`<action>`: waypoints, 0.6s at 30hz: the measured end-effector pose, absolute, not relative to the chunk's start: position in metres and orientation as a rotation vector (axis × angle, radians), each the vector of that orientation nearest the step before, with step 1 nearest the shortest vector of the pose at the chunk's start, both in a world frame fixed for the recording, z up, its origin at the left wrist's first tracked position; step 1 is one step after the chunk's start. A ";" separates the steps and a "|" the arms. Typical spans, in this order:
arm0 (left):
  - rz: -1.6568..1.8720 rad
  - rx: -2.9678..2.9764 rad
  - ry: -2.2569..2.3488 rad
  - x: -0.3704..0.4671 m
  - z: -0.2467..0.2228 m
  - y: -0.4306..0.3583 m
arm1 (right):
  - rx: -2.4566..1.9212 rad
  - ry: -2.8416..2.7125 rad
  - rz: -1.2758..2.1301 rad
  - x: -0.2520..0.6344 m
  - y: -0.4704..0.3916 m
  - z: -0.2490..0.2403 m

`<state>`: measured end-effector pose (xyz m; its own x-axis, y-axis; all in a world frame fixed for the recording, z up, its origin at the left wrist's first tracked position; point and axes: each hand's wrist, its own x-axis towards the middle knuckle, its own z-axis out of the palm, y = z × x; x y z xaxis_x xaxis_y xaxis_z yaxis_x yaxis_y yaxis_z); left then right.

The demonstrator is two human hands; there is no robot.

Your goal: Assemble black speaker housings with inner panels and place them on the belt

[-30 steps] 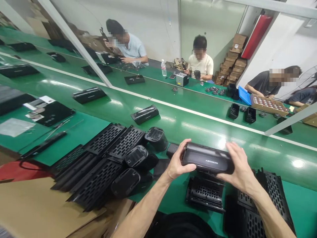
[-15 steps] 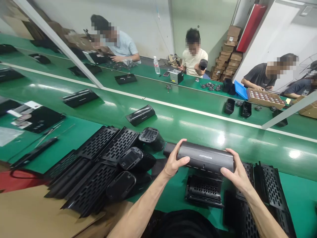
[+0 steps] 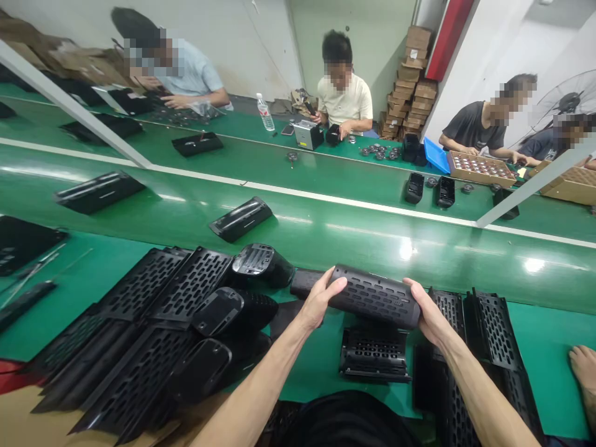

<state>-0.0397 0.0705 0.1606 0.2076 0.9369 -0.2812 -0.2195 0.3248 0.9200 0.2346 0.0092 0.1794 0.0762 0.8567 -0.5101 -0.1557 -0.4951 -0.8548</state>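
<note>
A long black speaker housing (image 3: 375, 297) is held up between my two hands above the green bench, its slotted side facing me. My left hand (image 3: 321, 298) is closed on its left end, thumb over the slotted face. Around the right end, my right hand (image 3: 424, 310) grips with its fingers partly hidden behind. Beneath it, a short black slotted panel (image 3: 375, 355) lies on the bench. Left of my left forearm, several black housings (image 3: 218, 312) lie on their sides, end caps towards me. One more dark piece (image 3: 305, 281) sits behind my left hand.
Black slotted panels are stacked at the left (image 3: 170, 295) and right (image 3: 496, 329). Beyond runs a green conveyor (image 3: 335, 233) carrying a black housing (image 3: 242, 219). Co-workers sit across it. Another person's hand (image 3: 584, 366) rests at the right edge. A slanting white post (image 3: 84, 112) stands left.
The speaker housing has been turned over: its lettered side faced me before, the slotted side does now. Both hands still grip its ends. The camera view has shifted, and a co-worker's hand has appeared at right.
</note>
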 end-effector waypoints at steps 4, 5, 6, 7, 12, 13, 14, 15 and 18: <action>0.958 0.747 1.053 -0.025 0.162 0.077 | -1.442 -0.709 1.518 0.236 0.008 0.178; 0.950 0.738 1.068 -0.023 0.162 0.077 | -1.448 -0.694 1.497 0.236 0.008 0.177; 0.934 0.736 1.078 -0.022 0.162 0.078 | -1.459 -0.679 1.480 0.237 0.007 0.177; 0.913 0.734 1.084 -0.021 0.162 0.078 | -1.467 -0.670 1.470 0.238 0.007 0.176; 0.852 0.648 1.073 -0.024 0.162 0.084 | -1.473 -0.681 1.500 0.250 0.010 0.171; 0.867 0.654 1.076 -0.024 0.162 0.086 | -1.479 -0.698 1.512 0.253 0.010 0.169; 0.886 0.677 1.084 -0.023 0.161 0.089 | -1.486 -0.729 1.517 0.254 0.010 0.167; 0.906 0.708 1.096 -0.021 0.161 0.091 | -1.497 -0.768 1.504 0.255 0.009 0.166; 0.902 0.819 1.125 -0.010 0.165 0.095 | -1.528 -0.847 1.369 0.254 0.003 0.166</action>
